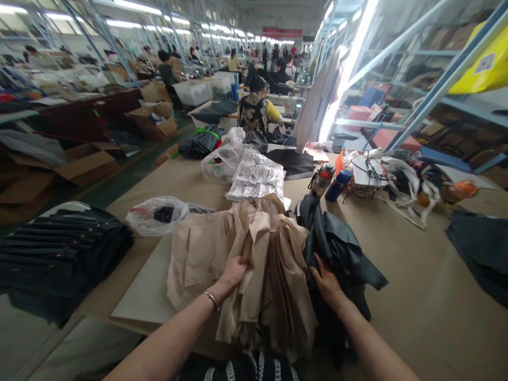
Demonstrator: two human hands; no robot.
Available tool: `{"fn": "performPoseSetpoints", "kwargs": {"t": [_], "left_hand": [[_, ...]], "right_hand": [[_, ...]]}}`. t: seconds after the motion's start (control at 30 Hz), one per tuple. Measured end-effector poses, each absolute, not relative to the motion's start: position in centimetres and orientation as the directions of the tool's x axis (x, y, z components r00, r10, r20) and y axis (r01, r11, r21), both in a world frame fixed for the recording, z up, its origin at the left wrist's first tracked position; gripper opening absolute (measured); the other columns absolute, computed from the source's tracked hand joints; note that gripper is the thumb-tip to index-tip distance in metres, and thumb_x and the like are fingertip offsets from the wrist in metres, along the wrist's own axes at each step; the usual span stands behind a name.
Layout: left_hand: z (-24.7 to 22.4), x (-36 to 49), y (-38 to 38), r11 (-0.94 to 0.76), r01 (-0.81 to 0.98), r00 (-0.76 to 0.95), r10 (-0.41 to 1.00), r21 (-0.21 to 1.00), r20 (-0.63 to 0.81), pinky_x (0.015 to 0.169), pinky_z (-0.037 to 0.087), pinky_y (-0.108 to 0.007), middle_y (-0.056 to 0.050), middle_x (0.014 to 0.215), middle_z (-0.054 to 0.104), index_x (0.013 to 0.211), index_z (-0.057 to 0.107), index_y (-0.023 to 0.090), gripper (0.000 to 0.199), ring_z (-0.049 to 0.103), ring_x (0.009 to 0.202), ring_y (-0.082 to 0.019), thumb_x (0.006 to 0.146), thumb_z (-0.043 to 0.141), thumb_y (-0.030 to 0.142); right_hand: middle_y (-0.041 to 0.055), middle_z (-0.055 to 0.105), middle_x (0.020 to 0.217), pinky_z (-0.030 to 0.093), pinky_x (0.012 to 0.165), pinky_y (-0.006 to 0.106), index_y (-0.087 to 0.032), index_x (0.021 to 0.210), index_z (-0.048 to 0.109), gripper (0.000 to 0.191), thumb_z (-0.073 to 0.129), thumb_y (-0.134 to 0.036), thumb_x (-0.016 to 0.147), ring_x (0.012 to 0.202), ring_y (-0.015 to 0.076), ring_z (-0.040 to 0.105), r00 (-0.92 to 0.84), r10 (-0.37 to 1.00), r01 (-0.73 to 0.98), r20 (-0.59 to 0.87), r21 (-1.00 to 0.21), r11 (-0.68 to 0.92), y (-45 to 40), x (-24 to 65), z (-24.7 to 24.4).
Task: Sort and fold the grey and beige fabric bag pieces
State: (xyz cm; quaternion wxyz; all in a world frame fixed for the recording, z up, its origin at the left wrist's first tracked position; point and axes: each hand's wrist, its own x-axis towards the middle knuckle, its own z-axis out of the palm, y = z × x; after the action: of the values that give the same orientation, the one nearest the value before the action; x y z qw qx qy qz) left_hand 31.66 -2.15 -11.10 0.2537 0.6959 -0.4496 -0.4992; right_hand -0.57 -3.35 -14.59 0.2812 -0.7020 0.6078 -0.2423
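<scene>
A bunched stack of beige fabric pieces (273, 254) lies across the table in front of me, its folds hanging toward my body. My left hand (235, 271), with a bracelet at the wrist, is closed on one fold, its fingertips partly hidden in the cloth. Right beside the beige stack is a heap of dark fabric pieces (345, 248). My right hand (327, 281) grips the near left side of this heap, thumb and forefinger showing and the other fingers mostly hidden.
Behind the stack lie a silvery plastic package (256, 177), a clear bag (161, 214), a bottle (322, 177) and a blue flask (338, 185). Folded dark garments (63, 248) are piled at left; more dark cloth (482, 248) lies right. A person (256, 111) sits beyond the table.
</scene>
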Motion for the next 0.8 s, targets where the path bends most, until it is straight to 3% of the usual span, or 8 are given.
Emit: {"fn": "performPoseSetpoints", "kwargs": {"t": [0.1,0.2,0.27,0.33,0.43,0.53,0.63,0.8], "left_hand": [[-10.3,31.6,-2.1,-0.430,-0.405,0.100,-0.898,0.807,-0.428,0.076,0.046,-0.032,-0.010,0.086,0.066,0.091,0.063,0.007,0.036,0.060,0.086,-0.025,0.071,0.052,0.035],[-8.1,31.2,-1.6,-0.234,-0.523,0.198,-0.969,0.819,-0.150,0.090,0.043,-0.036,-0.012,0.102,0.063,0.104,0.059,0.011,0.037,0.057,0.098,-0.024,0.074,0.052,0.032],[-6.5,30.3,-1.1,-0.016,-0.565,0.181,-0.978,0.825,0.105,0.097,0.039,-0.036,-0.012,0.114,0.058,0.110,0.056,0.013,0.037,0.052,0.109,-0.023,0.077,0.051,0.032],[-5.4,28.8,-0.5,0.093,-0.509,0.104,-0.980,0.856,0.168,0.093,0.042,-0.033,-0.011,0.112,0.058,0.104,0.058,0.015,0.031,0.052,0.107,-0.021,0.080,0.051,0.033],[-4.9,26.3,0.5,-0.127,-0.208,-0.058,-0.988,0.970,-0.141,0.074,0.048,-0.028,-0.009,0.096,0.063,0.099,0.059,0.013,0.033,0.058,0.086,-0.018,0.080,0.055,0.039],[-5.0,25.0,1.6,-0.375,0.227,-0.193,-0.922,0.899,-0.336,0.075,0.049,-0.028,-0.011,0.100,0.064,0.110,0.055,0.012,0.049,0.061,0.087,-0.019,0.076,0.063,0.046],[-5.2,25.9,2.2,-0.428,0.503,-0.108,-0.893,0.751,-0.436,0.079,0.049,-0.029,-0.011,0.094,0.068,0.102,0.061,0.010,0.046,0.063,0.086,-0.020,0.069,0.073,0.040],[-6.4,30.6,2.4,-0.544,0.658,0.035,-0.668,0.521,-0.743,0.057,0.049,-0.026,-0.008,0.067,0.066,0.076,0.061,0.009,0.017,0.060,0.057,-0.016,0.068,0.072,0.019]], "right_hand": [[0.0136,0.043,0.137,0.031,0.109,0.041,-0.011,0.134,0.041,0.053,0.032,-0.043,0.092,0.128,0.0240,0.039,0.184,-0.981,-0.733,0.057,-0.657,-0.176,-3.1,-0.2,-13.7],[0.0126,0.049,0.126,0.038,0.100,0.040,-0.014,0.129,0.046,0.047,0.038,-0.043,0.092,0.117,0.0258,0.045,0.212,-0.961,-0.812,0.179,-0.514,-0.275,-2.1,2.3,-10.9],[0.0122,0.056,0.111,0.044,0.087,0.039,-0.013,0.119,0.053,0.043,0.047,-0.043,0.089,0.100,0.0266,0.053,0.240,-0.964,-0.881,0.115,-0.391,-0.266,-1.6,4.0,-9.3],[0.0102,0.058,0.096,0.044,0.074,0.036,-0.014,0.101,0.059,0.028,0.054,-0.037,0.085,0.084,0.0247,0.055,0.240,-0.971,-0.934,0.006,-0.272,-0.233,-1.4,5.4,-8.1],[0.0079,0.058,0.085,0.040,0.076,0.038,-0.017,0.079,0.060,0.013,0.055,-0.027,0.084,0.086,0.0251,0.053,0.335,-0.942,-0.922,0.029,-0.195,-0.334,-1.1,7.8,-6.4],[0.0088,0.060,0.090,0.036,0.089,0.041,-0.018,0.086,0.063,0.009,0.056,-0.023,0.084,0.096,0.0263,0.051,0.492,-0.860,-0.817,0.135,-0.269,-0.510,0.1,11.1,-5.0],[0.0120,0.060,0.103,0.039,0.092,0.039,-0.015,0.104,0.062,0.025,0.060,-0.022,0.081,0.101,0.0267,0.051,0.531,-0.842,-0.735,0.095,-0.444,-0.513,2.3,14.5,-4.3],[0.0073,0.055,0.122,0.042,0.095,0.034,-0.020,0.117,0.055,0.035,0.055,-0.024,0.083,0.112,0.0219,0.050,0.628,-0.763,-0.341,0.152,-0.828,-0.445,4.2,14.8,-4.5]]}}
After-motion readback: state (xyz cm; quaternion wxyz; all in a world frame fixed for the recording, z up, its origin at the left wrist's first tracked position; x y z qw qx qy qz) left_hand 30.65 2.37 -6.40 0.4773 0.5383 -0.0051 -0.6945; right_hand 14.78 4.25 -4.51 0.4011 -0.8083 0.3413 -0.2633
